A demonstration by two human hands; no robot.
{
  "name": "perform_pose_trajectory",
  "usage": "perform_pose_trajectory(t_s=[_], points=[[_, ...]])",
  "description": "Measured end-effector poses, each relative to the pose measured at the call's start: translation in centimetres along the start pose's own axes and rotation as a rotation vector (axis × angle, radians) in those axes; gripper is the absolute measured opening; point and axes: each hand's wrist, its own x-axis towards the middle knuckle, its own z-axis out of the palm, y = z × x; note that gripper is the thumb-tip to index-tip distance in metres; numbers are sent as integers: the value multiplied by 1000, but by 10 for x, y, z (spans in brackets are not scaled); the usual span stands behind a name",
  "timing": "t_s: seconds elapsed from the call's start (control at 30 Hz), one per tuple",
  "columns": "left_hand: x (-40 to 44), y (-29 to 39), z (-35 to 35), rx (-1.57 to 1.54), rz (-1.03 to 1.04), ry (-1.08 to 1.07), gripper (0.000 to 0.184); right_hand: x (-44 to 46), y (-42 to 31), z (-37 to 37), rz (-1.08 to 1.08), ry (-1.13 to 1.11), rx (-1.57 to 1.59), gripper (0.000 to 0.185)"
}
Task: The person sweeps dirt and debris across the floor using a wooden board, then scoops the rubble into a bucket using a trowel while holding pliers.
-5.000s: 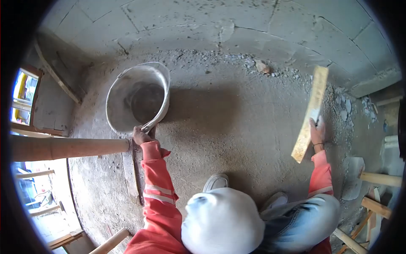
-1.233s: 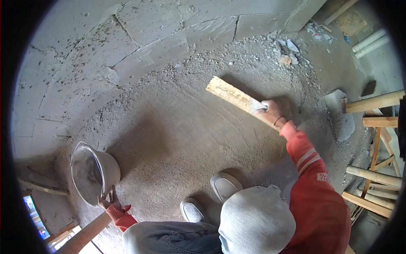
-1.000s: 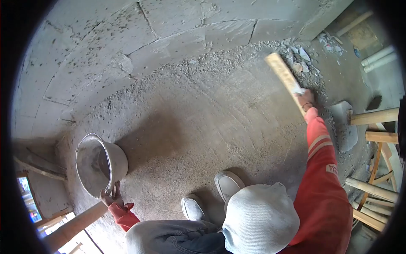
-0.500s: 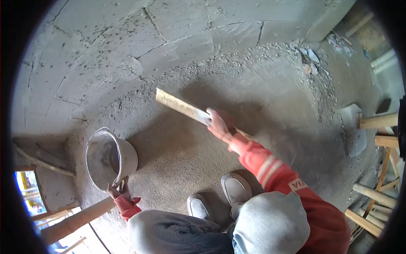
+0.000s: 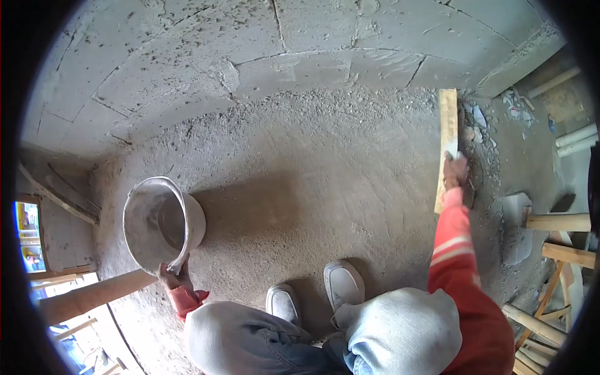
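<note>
My left hand [image 5: 175, 276] is closed on the near rim of a grey-white bucket [image 5: 196, 220] on the floor at left. The bucket's mouth faces up and to the left, and its inside is smeared with grey. Out at the right, my right hand [image 5: 455, 170] grips a long, narrow wooden board [image 5: 448, 119] around its middle. The board points from near me toward the wall, beside a line of loose rubble. Whether its lower edge touches the floor, I cannot tell.
A grey block wall [image 5: 312, 69] runs across the far side, with gravel [image 5: 350, 103] along its foot. At right lie a pale flat container [image 5: 517, 228] and several timber pieces [image 5: 556, 222]. A wooden beam [image 5: 100, 297] extends at lower left. My shoes [image 5: 345, 284] stand on the rough floor.
My right hand has swung the board far to the right, turning it from a slant to nearly straight away from me. My left hand stays on the bucket rim.
</note>
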Motion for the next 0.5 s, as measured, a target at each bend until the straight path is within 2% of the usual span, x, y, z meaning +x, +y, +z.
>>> perform_pose_trajectory(t_s=[0.03,0.07,0.1,0.13,0.17,0.2,0.27,0.37,0.4,0.5], points=[[4,-1,4,28,17,1,18,-28,-20,-21,-26,-63,-50,41],[6,-2,11,31,14,-5,18,-43,-12,-1,-66,-97,49,43],[7,-2,21,39,10,15,19,-76,-32,-12,-146,-238,161,41],[9,-1,30,52,7,30,19,-117,-44,-2,-322,-78,229,38],[15,-3,34,59,14,24,23,-147,-69,-16,-282,-382,286,37],[16,-4,40,78,8,-3,23,-176,-90,-28,-450,-447,293,35],[13,-8,54,35,-28,-68,26,-206,-103,-16,-637,-469,220,27],[2,-6,61,66,-33,-112,29,-164,-82,17,-553,-574,331,30],[1,-4,59,77,-29,-115,30,-138,-70,17,-470,-540,337,29],[9,3,26,159,-32,-24,28,-29,-7,26,-436,-326,215,31]])
